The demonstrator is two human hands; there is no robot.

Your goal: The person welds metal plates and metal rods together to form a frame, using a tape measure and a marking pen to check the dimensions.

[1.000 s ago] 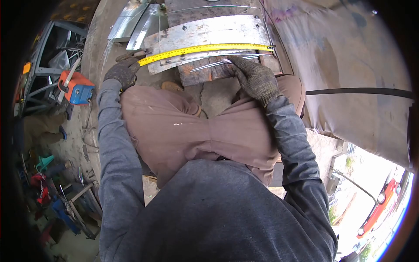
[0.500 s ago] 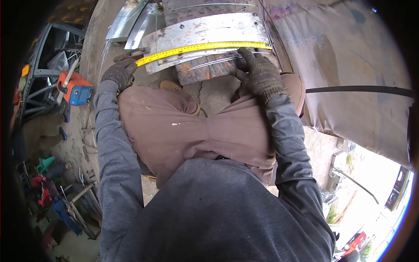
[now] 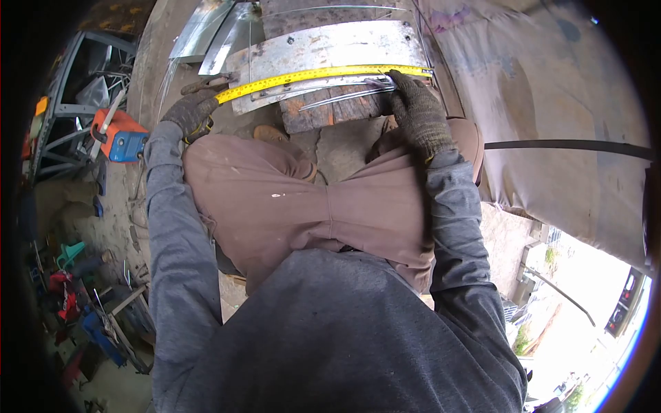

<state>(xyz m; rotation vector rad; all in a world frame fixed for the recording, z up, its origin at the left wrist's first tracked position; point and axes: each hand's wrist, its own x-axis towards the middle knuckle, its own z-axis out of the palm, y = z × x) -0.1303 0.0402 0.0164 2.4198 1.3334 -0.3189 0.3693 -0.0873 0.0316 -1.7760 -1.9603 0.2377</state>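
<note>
A yellow tape measure [image 3: 303,74] is stretched along a flat, worn metal plate [image 3: 337,45]. At the tape's left end, my gloved left hand [image 3: 191,113] is closed around it; the case is mostly hidden. My gloved right hand [image 3: 418,113] is at the plate's right front edge, its fingertips beside the tape. A thin metal rod [image 3: 377,83] shows at those fingertips, which look closed on it, though the thumb is hard to see. More thin rods [image 3: 330,101] lie across the dark wooden block [image 3: 310,118] under the plate.
Shiny metal strips [image 3: 224,41] lie at the back left. An orange and blue box-shaped machine [image 3: 122,138] stands left of my left arm, near a metal frame [image 3: 65,110]. Assorted tools [image 3: 103,323] are on the ground at lower left. A stained sheet [image 3: 537,89] hangs on the right.
My right hand has shifted slightly right, its fingers now more upright, with a thin rod at the fingertips. My left hand stays at the tape's left end.
</note>
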